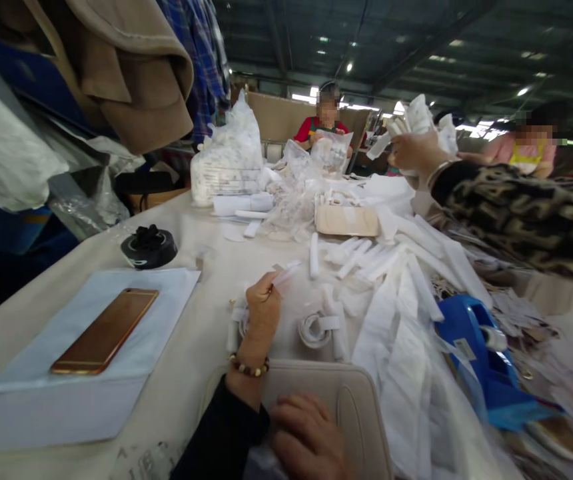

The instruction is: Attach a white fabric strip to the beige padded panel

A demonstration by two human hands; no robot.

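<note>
My left hand [264,307], with a beaded bracelet at the wrist, pinches the edge of a clear plastic bag [301,290]. Below it, my right hand [309,433] is over a beige padded piece with stitched seams [356,407], close to my body. Its fingers are bent and blurred, and what lies beneath them is hidden. Just beyond the padded piece stands a rolled white strip [315,330] with a band around it. Another roll [239,323] is partly hidden behind my left wrist.
A phone [106,330] lies on pale sheets at left, near black tape [149,248]. White strips [396,333] and a blue tape dispenser [486,360] are at right. A co-worker's hand [419,153] holds white pieces. A stuffed bag [229,160] stands at the back.
</note>
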